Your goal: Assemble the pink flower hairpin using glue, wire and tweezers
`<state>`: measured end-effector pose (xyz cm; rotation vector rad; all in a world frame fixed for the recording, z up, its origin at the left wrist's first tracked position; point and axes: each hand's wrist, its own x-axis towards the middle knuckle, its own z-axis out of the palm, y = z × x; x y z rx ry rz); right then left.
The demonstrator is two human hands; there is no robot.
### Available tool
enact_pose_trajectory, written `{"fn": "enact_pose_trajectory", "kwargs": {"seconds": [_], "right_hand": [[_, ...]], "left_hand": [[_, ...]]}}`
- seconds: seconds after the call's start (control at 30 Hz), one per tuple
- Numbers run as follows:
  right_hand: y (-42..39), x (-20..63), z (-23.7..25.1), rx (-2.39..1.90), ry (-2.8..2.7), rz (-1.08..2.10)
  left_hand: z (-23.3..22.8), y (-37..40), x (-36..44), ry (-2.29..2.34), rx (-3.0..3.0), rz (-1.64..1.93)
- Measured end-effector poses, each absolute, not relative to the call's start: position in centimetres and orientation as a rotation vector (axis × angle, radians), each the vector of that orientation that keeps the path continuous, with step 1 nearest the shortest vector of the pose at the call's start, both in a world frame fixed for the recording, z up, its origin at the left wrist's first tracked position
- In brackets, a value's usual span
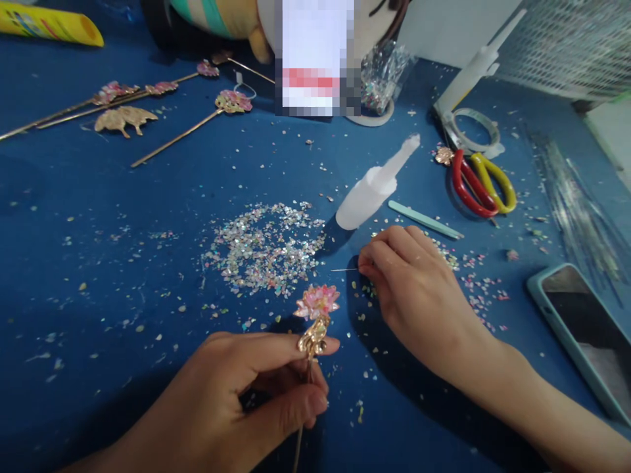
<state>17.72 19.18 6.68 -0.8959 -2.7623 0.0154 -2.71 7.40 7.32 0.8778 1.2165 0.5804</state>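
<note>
My left hand [266,387] is closed around the stem of a gold hairpin [313,335], which stands roughly upright. A pink lotus-like flower [318,302] tops it, with a gold leaf-shaped piece below resting against my index finger. My right hand [409,282] pinches a thin needle [342,269] whose tip points left, above the table. Between and beyond the hands lies a spread of iridescent flakes [266,249]. A white glue bottle [365,200] with a long nozzle stands tilted just behind my right hand. Pale green tweezers [424,220] lie near its knuckles.
Red-and-yellow-handled pliers [483,184] and a tape roll [476,131] lie at right, near a second nozzle bottle [463,79]. A phone [586,335] rests at the right edge beside clear strands [586,203]. More flower hairpins [234,102] lie back left, by a yellow tube [49,25].
</note>
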Motion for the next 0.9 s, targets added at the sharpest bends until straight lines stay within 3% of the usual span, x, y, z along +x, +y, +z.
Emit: {"fn": "enact_pose_trajectory", "kwargs": {"seconds": [0.7, 0.9], "right_hand": [[19.0, 16.9, 6.6, -0.808, -2.848, -0.292], [18.8, 17.4, 7.8, -0.817, -2.733, -0.137]], "left_hand": [[7.9, 7.8, -2.7, 1.257, 0.891, 0.579], [7.8, 7.9, -2.9, 1.257, 0.853, 0.569]]}}
